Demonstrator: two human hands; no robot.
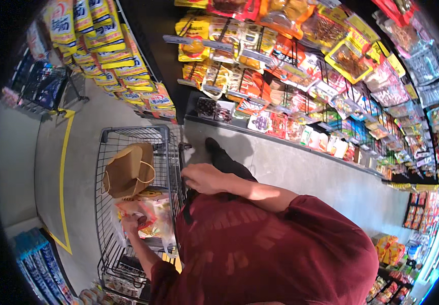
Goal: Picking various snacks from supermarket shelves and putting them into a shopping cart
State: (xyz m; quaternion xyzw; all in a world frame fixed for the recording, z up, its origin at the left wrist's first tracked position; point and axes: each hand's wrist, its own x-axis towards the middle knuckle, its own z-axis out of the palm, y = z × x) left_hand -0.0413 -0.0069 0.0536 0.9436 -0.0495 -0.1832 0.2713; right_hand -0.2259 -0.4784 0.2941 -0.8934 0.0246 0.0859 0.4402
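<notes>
My left hand [130,223] reaches into a wire shopping cart [108,133], its fingers closed on a snack packet [145,220] with red edges and dark contents. The packet lies against a thin, whitish plastic bag [166,216] with printed packages inside. Beside it in the cart stands a brown paper bag [123,170] with twisted handles, its top open. My right hand [200,178] is curled beside the cart's side rim, close to my body. Whether its fingers grip the rim is hidden.
Hanging snack packets [349,56] fill the long rack at upper right. Yellow packets [112,46] hang on a display at upper left. Dark stacked baskets [44,86] stand at far left, near yellow floor tape [63,178]. My shoe [214,145] is on the grey floor.
</notes>
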